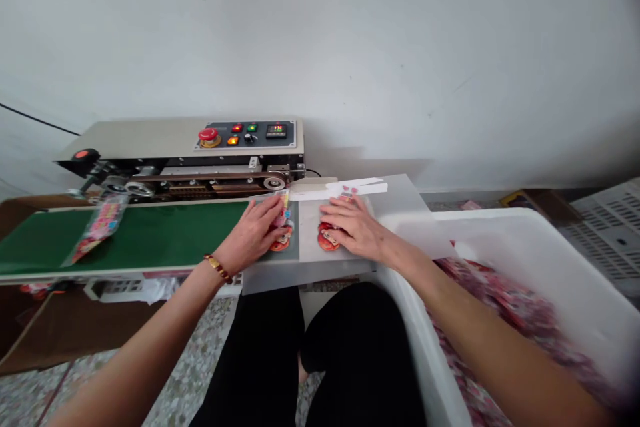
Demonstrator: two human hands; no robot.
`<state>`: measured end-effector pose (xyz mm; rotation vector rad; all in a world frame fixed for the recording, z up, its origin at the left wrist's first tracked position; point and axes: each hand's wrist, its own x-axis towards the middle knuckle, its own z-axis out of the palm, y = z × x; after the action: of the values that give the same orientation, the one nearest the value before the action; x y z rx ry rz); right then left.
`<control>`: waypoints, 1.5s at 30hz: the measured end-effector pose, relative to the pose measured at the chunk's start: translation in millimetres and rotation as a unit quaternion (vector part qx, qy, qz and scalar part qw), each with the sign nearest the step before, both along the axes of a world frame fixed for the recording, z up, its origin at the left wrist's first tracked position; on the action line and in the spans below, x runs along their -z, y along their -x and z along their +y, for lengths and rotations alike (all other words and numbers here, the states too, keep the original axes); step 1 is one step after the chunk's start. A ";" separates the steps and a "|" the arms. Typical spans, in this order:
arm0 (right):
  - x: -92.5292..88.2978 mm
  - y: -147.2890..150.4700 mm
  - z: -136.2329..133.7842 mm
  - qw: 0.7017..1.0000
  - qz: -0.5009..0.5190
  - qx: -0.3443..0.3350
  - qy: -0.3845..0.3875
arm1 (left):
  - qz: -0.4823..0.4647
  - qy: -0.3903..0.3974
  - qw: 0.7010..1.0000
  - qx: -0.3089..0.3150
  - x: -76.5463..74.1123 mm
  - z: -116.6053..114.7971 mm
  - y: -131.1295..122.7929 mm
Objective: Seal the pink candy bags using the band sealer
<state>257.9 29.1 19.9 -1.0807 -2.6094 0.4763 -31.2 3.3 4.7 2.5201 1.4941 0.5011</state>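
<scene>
My left hand (254,228) lies with fingers stretched over a clear printed packet (281,241), at the right end of a green conveyor belt (173,230). Its fingertips touch the packet's surface. Under the spread fingers of my right hand (357,228) is a second printed packet (327,239), flat on a pale translucent sheet (395,200) and partly hidden. Just behind both hands stands a band sealing machine (150,137) with lit buttons and a digital display. Another sealed-looking packet (103,221) rests farther left on the belt.
To my right, a large white tub (520,219) holds many pink and red packets (500,293). White strips (357,185) lie behind my right hand. A brown cardboard box (85,330) is below the belt, and a white slatted crate (610,227) stands far right.
</scene>
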 end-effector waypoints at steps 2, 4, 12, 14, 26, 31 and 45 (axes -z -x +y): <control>-1.8 15.5 6.3 1.000 0.013 -0.022 0.015 | 0.013 0.005 1.000 -0.022 -0.9 -2.5 15.1; -4.0 28.0 11.4 0.998 0.027 -0.043 0.024 | 0.042 -0.013 0.997 -0.064 -3.9 -5.4 26.9; -7.5 -11.4 2.0 0.992 0.108 0.055 -0.028 | -0.022 -0.060 0.997 0.031 -8.8 -10.4 -39.7; -7.2 -25.8 1.0 0.991 0.095 0.087 -0.042 | -0.026 -0.036 0.996 0.073 -6.7 -6.2 -67.1; -2.2 21.9 29.0 0.994 0.022 0.099 -0.039 | 0.037 -0.025 0.998 0.047 -3.1 -14.4 -81.8; -6.1 23.8 34.3 0.994 0.006 0.093 -0.050 | 0.033 -0.036 0.998 0.038 -3.0 -15.2 -83.4; 10.1 -129.3 -102.9 0.954 0.094 0.261 -0.118 | 0.056 0.013 0.998 -0.011 -10.3 -22.4 20.5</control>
<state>387.2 -73.8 9.8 -1.4838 -2.0393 0.1324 -51.8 -19.1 15.0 2.5535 1.5574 0.3473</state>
